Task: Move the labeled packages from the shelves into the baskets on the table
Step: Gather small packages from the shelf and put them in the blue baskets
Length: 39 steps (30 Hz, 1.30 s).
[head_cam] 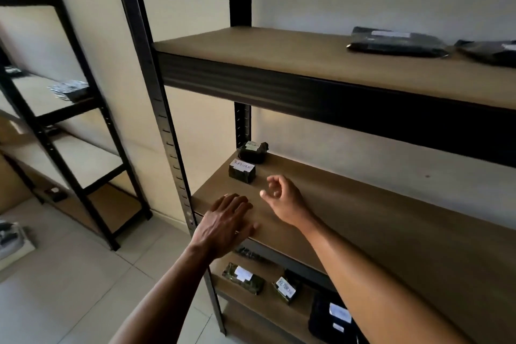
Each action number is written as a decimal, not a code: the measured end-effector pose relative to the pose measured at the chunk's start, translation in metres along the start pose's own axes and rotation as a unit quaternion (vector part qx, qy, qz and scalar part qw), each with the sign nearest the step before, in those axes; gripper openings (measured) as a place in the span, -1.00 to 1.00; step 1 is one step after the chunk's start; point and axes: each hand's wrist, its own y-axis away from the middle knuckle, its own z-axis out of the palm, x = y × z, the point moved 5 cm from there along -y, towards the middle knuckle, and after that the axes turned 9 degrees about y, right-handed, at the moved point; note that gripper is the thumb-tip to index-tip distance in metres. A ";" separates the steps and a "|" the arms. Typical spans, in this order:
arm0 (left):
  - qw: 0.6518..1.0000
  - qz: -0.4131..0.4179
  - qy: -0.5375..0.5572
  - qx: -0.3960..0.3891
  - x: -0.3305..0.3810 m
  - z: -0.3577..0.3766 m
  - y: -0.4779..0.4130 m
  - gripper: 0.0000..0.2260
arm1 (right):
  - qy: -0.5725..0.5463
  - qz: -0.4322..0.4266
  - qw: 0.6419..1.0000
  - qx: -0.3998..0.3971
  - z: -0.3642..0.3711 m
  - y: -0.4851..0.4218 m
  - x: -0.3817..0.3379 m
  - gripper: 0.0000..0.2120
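Two small dark packages with white labels sit at the back left of the middle shelf (363, 220): the nearer one (241, 170) reads "RETURN", the farther one (252, 151) stands by the rear post. My left hand (227, 220) hovers at the shelf's front edge with fingers straight, holding nothing. My right hand (282, 197) is above the shelf board, just right of the nearer package, fingers loosely curled and empty. On the shelf below lie more labeled packages (243, 278), (286, 288) and a black one (332, 318). Flat black bags (396, 42) lie on the top shelf.
Black metal uprights (167, 131) frame the rack's left side. A second rack (69, 120) stands to the left with a few packages on it. Tiled floor (69, 288) lies below left, with some items at the left edge. No basket or table is in view.
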 end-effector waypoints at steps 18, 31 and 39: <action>0.995 0.052 0.037 0.078 -0.037 0.027 -0.019 -0.54 | 0.063 0.018 0.994 0.092 0.053 -0.077 -0.010 -0.52; 0.996 0.043 0.031 0.076 -0.034 0.024 -0.016 -0.58 | -0.064 -0.032 0.993 0.092 -0.009 0.012 -0.001 -0.56; 0.952 -0.005 0.287 0.104 -0.029 0.006 -0.017 -0.54 | -0.117 -0.015 0.989 0.086 -0.037 0.080 -0.005 -0.57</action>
